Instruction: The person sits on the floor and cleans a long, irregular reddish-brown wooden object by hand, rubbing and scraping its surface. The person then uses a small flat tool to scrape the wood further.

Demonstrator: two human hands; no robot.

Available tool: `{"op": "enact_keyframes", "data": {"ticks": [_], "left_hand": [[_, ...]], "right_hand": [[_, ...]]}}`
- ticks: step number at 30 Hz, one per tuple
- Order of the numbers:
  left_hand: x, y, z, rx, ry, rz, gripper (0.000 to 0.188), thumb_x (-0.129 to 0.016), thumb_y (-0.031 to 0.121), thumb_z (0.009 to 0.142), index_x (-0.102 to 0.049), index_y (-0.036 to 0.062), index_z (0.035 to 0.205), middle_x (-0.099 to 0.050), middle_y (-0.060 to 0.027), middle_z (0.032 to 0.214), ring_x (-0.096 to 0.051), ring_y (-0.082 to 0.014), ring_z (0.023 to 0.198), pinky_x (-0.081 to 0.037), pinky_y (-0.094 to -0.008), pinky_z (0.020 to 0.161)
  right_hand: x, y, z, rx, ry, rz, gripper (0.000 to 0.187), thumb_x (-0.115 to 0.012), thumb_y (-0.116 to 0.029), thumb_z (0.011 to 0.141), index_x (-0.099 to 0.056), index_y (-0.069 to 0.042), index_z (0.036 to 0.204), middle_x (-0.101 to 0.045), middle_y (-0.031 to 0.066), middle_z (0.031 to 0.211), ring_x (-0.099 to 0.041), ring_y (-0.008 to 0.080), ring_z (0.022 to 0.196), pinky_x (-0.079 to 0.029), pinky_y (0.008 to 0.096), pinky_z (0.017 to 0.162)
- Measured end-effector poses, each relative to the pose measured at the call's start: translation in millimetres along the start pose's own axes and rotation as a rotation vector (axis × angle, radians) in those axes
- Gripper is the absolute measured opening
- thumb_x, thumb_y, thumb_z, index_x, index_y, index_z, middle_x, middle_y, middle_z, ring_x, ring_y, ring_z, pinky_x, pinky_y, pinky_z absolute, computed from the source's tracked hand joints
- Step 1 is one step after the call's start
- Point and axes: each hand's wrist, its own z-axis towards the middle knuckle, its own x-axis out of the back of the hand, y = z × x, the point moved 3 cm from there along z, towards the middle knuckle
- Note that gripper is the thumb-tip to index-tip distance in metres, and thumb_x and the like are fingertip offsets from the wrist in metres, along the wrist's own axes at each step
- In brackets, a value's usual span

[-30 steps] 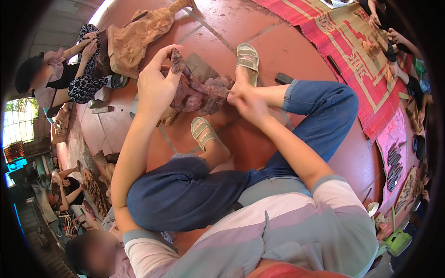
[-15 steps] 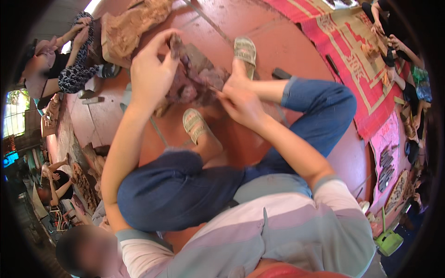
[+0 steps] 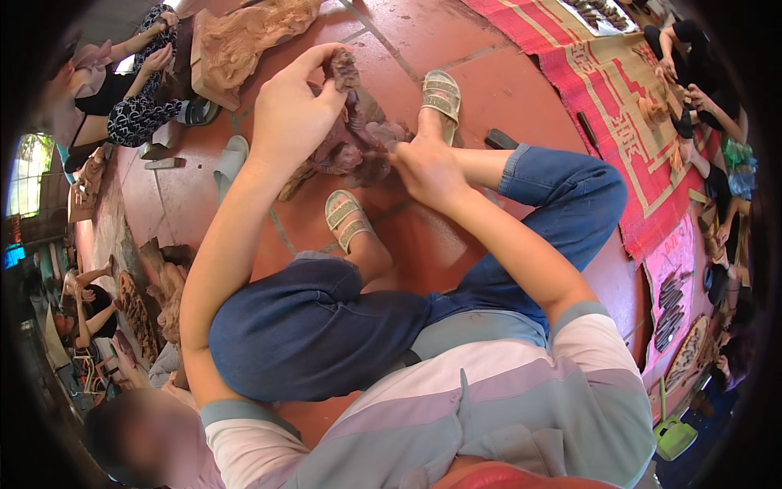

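My left hand (image 3: 295, 110) is closed on the upper tip of a dark reddish-brown wood carving (image 3: 352, 155), with the thumb and fingers pinching it. The carving has knobbly, deeply cut shapes and stands tilted over the floor between my feet. At its right side is my right hand (image 3: 434, 173), its fingers curled together close to the wood. Whatever that hand grips is too thin and blurred to name. A lighter piece of wood (image 3: 295, 181) shows under the carving's left side. My sandalled feet (image 3: 441, 96) flank the work.
A large pale wood carving (image 3: 248, 41) lies at the far left, near a seated person. A loose grey-green slipper (image 3: 231, 163) and a small block (image 3: 164, 163) rest on red tiles. To the right, a dark block (image 3: 500, 139) lies before a red mat (image 3: 607, 122); other people sit beyond.
My left hand and the carving's top have shifted slightly to the right. My right hand stays at the carving's right side, turned a little. The whole view has moved slightly.
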Motion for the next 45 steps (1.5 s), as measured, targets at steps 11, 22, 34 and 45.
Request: {"op": "enact_keyframes", "data": {"ticks": [11,22,34,45], "left_hand": [[-0.6,5.7,-1.8,0.018,0.007,0.024,0.024,-0.058,0.019,0.087,-0.062,0.0103,0.110,-0.065,-0.0008,0.089,-0.054,-0.0075,0.069,-0.046,-0.0236,0.066],[1.9,1.6,-4.0,-0.019,0.009,-0.016,0.027,-0.058,0.016,0.086,-0.061,0.0099,0.112,-0.065,-0.0016,0.095,-0.054,-0.0073,0.069,-0.045,-0.0230,0.063],[35.3,-47.0,22.6,0.016,0.131,-0.139,0.049,-0.064,0.008,0.073,-0.055,0.0162,0.121,-0.065,-0.0072,0.100,-0.062,-0.0133,0.080,-0.048,-0.0262,0.072],[76.4,-112.3,47.6,0.368,0.261,0.093,0.025,-0.058,0.022,0.077,-0.066,0.0018,0.089,-0.066,-0.0090,0.076,-0.059,-0.0169,0.072,-0.044,-0.0293,0.065]], "right_hand": [[-11.4,-7.8,-3.8,-0.086,0.003,0.003,0.007,-0.055,-0.011,0.084,-0.050,-0.007,0.080,-0.057,0.0133,0.065,-0.060,0.0300,0.063,-0.047,0.0400,0.056],[-4.4,-12.3,-5.6,-0.183,-0.078,-0.025,0.006,-0.057,-0.009,0.081,-0.052,-0.007,0.086,-0.060,0.0121,0.067,-0.062,0.0305,0.064,-0.048,0.0408,0.055],[18.4,61.4,-35.0,-0.533,-0.012,0.145,0.017,-0.058,-0.009,0.082,-0.060,-0.006,0.099,-0.065,0.0173,0.087,-0.064,0.0313,0.076,-0.050,0.0381,0.069],[-50.1,-10.9,47.3,-0.220,0.195,0.724,0.016,-0.055,-0.004,0.088,-0.063,-0.004,0.102,-0.061,0.0030,0.078,-0.057,0.0095,0.064,-0.047,0.0234,0.060]]}}
